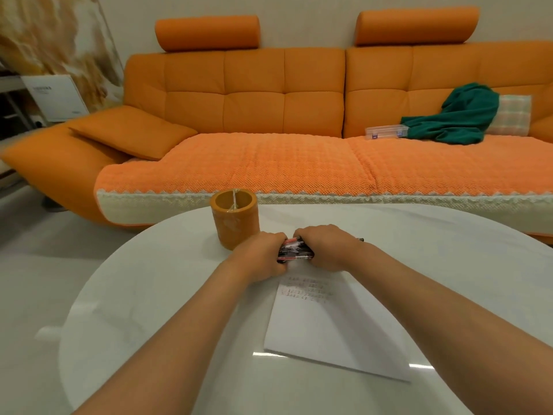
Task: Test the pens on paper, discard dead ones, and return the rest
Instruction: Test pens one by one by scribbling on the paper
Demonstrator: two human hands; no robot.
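- Rows of small pen marks [305, 290] run across the top part of a white sheet of paper [329, 330]. They are too small to read.
- A white carton [55, 97] stands on the floor far left. It has a line of print on it, too blurred to make out.
- A bundle of pens [294, 250] has clear barrels with red and black parts. The pens lie side by side, pointing left to right.
- The bundle sits at the far edge of the paper, on a round white table [149, 295].
- The left hand [260, 254] curls its fingers round the bundle's left end. The right hand [324, 248] grips the right end.
- An orange pen holder [235, 218] stands upright just beyond the left hand.
- A single pen [360, 239] shows just past the right wrist.
- Behind the table is an orange sofa [254, 100]. A green cloth [457, 118] and a clear plastic box [386, 131] lie on its seat.
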